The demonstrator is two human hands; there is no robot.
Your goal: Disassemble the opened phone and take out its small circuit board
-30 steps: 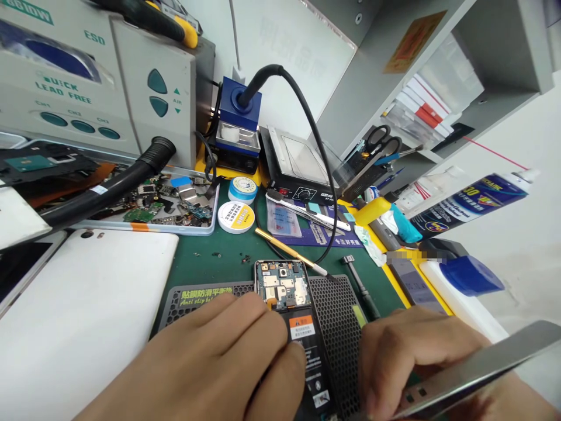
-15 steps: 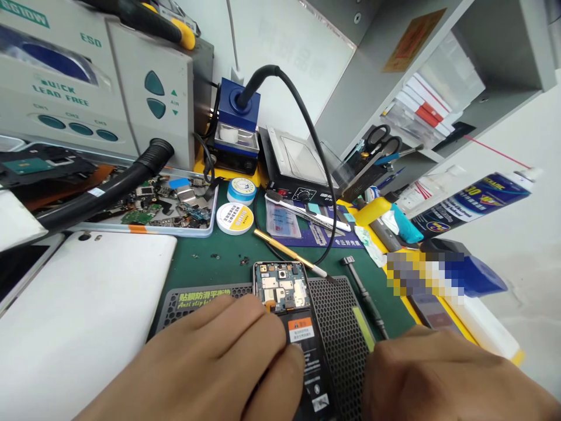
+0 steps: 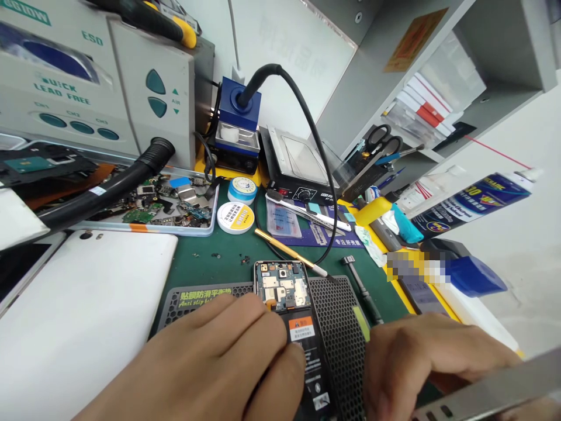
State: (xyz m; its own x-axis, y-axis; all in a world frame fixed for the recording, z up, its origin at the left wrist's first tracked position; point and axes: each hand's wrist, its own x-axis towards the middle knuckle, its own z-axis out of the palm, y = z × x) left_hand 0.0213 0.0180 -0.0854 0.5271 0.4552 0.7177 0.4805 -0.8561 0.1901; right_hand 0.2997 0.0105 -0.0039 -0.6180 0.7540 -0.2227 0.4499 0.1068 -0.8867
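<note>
Fingers of left hand (image 3: 205, 356) bent over left side of opened black phone with bare circuit board (image 3: 302, 330); fingertips hidden, grip cannot be told. Fingers of right hand (image 3: 421, 354) curled; cannot tell whether they hold blurred silver-grey slotted bar (image 3: 504, 386), cut off at lower right. Phone, lower end out of view, lies on dark honeycomb mat (image 3: 342, 316). Around: green worktop (image 3: 197, 263), grey shelf unit (image 3: 366, 82).

Left hand (image 3: 214, 356) curled, right hand (image 3: 416, 359) bent
</note>
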